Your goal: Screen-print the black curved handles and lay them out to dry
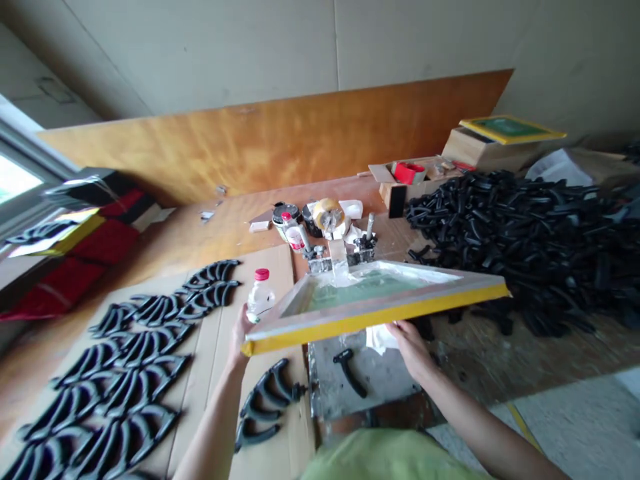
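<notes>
A screen printing frame (380, 320) with yellow tape along its front edge and a green mesh is tilted up in front of me. My left hand (241, 332) is closed at its left corner, fingers partly hidden. Right beside those fingers is a clear bottle (261, 299) with a red cap. Under the frame's front edge, my right hand (406, 339) grips a white cloth (380, 339); the frame hides some fingertips. Below, one curved black plastic handle (351, 373) lies on the grey base plate (330, 393).
Rows of black handles (120, 373) cover the cardboard (205, 360) at left. A large heap of similar parts (515, 247) lies at right. Hinge clamps (363, 250), a second red-capped bottle (293, 233) and a tape roll (329, 215) stand behind the frame. Another screen (515, 128) rests on a box.
</notes>
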Available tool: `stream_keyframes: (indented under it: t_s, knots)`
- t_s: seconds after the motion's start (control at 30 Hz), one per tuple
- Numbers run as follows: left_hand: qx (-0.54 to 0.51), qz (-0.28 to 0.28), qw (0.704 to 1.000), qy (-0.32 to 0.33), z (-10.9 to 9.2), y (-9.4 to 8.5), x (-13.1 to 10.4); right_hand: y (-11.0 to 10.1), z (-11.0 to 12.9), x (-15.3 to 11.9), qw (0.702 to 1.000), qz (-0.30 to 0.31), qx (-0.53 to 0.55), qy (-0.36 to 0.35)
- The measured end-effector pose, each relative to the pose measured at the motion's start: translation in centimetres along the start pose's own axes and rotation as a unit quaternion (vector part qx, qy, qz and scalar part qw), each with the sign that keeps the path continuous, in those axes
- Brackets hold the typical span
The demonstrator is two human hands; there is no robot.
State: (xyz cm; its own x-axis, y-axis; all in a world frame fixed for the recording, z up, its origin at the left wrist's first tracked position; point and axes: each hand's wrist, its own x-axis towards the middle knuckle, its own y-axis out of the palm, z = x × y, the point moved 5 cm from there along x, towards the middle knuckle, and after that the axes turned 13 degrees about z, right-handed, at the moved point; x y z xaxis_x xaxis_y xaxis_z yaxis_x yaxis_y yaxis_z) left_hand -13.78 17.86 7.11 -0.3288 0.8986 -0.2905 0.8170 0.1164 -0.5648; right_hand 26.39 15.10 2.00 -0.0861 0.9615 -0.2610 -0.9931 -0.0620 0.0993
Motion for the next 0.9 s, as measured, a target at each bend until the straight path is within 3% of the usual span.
stream_keyframes:
  t_s: [0.07,0.17,0.33,0.5,0.67,0.77,0.9]
  knots:
    - [0.045,0.031,0.998,-0.008,1.6,0.6,-3.6,0.9,0.2,0.0,1.0,0.027,0.0,0.009]
    - [0.187,0.11,0.976,-0.012,2.3,3.1,-8.7,1.9,0.0,-0.3,0.998,0.058,-0.019,0.021]
    - [0.404,0.181,0.89,0.11,-2.1,8.3,-14.6,2.5,-1.5,-1.3,0.995,0.083,-0.053,0.033]
    - [0.504,0.207,0.828,0.132,-6.6,11.2,-15.6,2.2,-2.4,-2.3,0.992,0.113,-0.043,0.033]
    - [0.542,0.187,0.805,0.149,-9.7,12.1,-15.6,1.3,-2.7,-2.7,0.992,0.119,0.007,0.036]
    - [0.556,0.188,0.793,0.163,-10.1,12.5,-16.0,0.7,-2.5,-2.7,0.993,0.11,0.031,0.037]
    - [0.561,0.202,0.784,0.171,-9.0,12.7,-16.5,-0.3,-2.0,-2.8,0.995,0.073,0.044,0.043]
